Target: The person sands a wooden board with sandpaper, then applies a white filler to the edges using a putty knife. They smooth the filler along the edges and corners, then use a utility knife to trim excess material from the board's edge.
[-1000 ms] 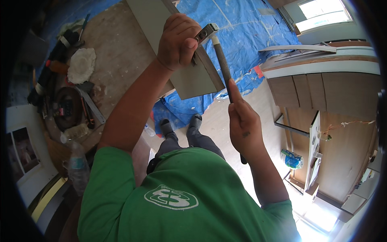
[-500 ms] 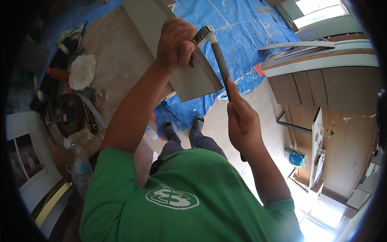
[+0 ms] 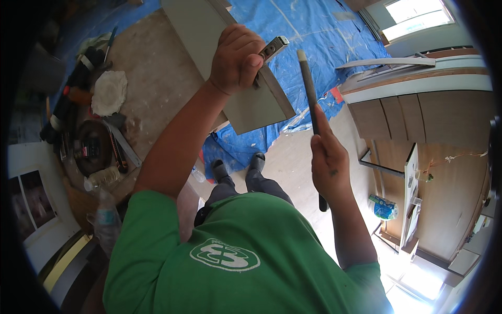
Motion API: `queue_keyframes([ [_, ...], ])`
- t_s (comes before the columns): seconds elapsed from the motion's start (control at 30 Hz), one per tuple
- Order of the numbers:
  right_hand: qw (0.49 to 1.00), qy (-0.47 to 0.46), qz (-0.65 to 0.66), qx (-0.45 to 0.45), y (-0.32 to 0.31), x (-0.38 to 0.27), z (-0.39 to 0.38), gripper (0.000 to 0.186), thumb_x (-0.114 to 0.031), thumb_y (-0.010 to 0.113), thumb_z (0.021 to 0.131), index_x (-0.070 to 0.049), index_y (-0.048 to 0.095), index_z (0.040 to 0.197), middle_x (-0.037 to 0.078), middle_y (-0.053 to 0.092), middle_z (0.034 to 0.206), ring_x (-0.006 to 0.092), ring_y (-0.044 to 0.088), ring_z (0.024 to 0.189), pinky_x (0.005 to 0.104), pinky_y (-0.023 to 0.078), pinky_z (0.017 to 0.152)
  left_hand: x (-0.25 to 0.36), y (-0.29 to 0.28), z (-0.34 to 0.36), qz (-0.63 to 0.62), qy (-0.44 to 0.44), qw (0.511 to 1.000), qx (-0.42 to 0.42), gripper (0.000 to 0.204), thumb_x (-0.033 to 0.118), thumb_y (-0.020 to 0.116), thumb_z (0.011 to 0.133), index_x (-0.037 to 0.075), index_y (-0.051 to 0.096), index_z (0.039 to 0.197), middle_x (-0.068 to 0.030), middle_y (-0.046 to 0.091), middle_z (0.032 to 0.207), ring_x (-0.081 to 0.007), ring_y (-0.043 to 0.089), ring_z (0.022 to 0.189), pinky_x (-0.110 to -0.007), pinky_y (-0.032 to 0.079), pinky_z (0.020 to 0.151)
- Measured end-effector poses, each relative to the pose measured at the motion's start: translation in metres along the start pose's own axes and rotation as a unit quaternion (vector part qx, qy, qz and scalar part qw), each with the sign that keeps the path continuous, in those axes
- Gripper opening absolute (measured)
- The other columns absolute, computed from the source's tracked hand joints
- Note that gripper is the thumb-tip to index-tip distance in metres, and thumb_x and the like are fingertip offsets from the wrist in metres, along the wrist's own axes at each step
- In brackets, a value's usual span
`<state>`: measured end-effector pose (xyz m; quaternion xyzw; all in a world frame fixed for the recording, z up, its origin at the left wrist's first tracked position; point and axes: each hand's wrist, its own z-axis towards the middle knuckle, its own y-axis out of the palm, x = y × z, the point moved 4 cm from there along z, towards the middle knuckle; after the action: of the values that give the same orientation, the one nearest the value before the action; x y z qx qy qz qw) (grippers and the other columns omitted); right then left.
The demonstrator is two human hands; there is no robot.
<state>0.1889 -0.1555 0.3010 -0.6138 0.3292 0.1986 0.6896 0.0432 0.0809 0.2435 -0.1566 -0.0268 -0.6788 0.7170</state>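
Near twelve o'clock, the left hand [image 3: 236,60] is clenched around a blocky metal tool [image 3: 273,48], whose squared end, with round holes in its side, sticks out past the thumb toward one o'clock. Beneath that hand, a grey-green panel [image 3: 261,107] with a brown edge runs from eleven o'clock to just above the centre; whether the fist touches it, I cannot tell.

At three o'clock, the right hand [image 3: 330,162] grasps a slender dark bar [image 3: 309,86], thumb laid along it. The bar's pale tip points to one o'clock, near the metal tool but apart from it.

A blue tarp [image 3: 319,31] spreads at one o'clock. On the brown worktable [image 3: 157,78], a crumpled whitish dish-like piece [image 3: 110,93] lies at ten o'clock, with a round brown tray [image 3: 83,162] at nine. A clear plastic bottle [image 3: 107,217] stands at eight o'clock, and a blue-and-green plastic package [image 3: 384,208] sits near four.
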Motion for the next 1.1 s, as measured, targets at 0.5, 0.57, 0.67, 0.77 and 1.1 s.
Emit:
queue_keyframes([
  [0.5,0.926,0.201,0.317,0.030,0.029,-0.003,0.032,0.030,-0.028,0.069,0.104,0.000,0.060,0.098,-0.001,0.053,0.063,0.0060,0.046,0.042,0.0247,0.035,0.039,0.002,-0.009,-0.005,-0.007,-0.015,1.000,-0.008,0.054,0.045,0.040,0.109,0.005,0.069,0.087,-0.0092,0.070,0.091,-0.0293,0.067,0.095,-0.047,0.043,0.107],
  [0.57,0.936,0.181,0.300,0.039,0.036,-0.008,0.042,0.026,-0.027,0.070,0.103,-0.003,0.061,0.099,-0.004,0.048,0.056,0.0054,0.043,0.038,0.0233,0.033,0.036,0.002,-0.011,-0.006,-0.003,-0.019,1.000,-0.015,0.053,0.045,0.041,0.109,0.005,0.070,0.089,-0.0091,0.070,0.092,-0.0292,0.068,0.097,-0.048,0.042,0.109],
  [0.67,0.939,0.181,0.291,0.026,0.041,-0.012,0.045,0.026,-0.025,0.074,0.100,-0.003,0.060,0.099,-0.003,0.049,0.058,0.0056,0.043,0.039,0.0229,0.034,0.036,0.004,-0.016,-0.008,0.001,-0.019,1.000,-0.010,0.052,0.044,0.041,0.108,0.005,0.070,0.090,-0.0088,0.070,0.094,-0.0290,0.068,0.099,-0.049,0.042,0.111],
  [0.77,0.919,0.198,0.342,0.006,0.041,-0.011,0.041,0.028,-0.023,0.077,0.097,0.000,0.061,0.099,-0.001,0.053,0.061,0.0063,0.046,0.042,0.0242,0.035,0.038,0.004,-0.018,-0.010,0.001,-0.020,1.000,-0.008,0.051,0.045,0.042,0.108,0.006,0.070,0.090,-0.0084,0.071,0.095,-0.0288,0.068,0.100,-0.049,0.042,0.111],
  [1.1,0.910,0.187,0.369,0.011,0.034,-0.008,0.033,0.015,-0.008,0.069,0.097,0.001,0.061,0.107,-0.001,0.054,0.066,0.0061,0.048,0.045,0.0244,0.037,0.040,0.006,-0.015,-0.008,-0.001,-0.045,0.999,-0.006,0.049,0.043,0.043,0.107,0.007,0.070,0.088,-0.0078,0.071,0.096,-0.0281,0.068,0.102,-0.048,0.041,0.114],
])
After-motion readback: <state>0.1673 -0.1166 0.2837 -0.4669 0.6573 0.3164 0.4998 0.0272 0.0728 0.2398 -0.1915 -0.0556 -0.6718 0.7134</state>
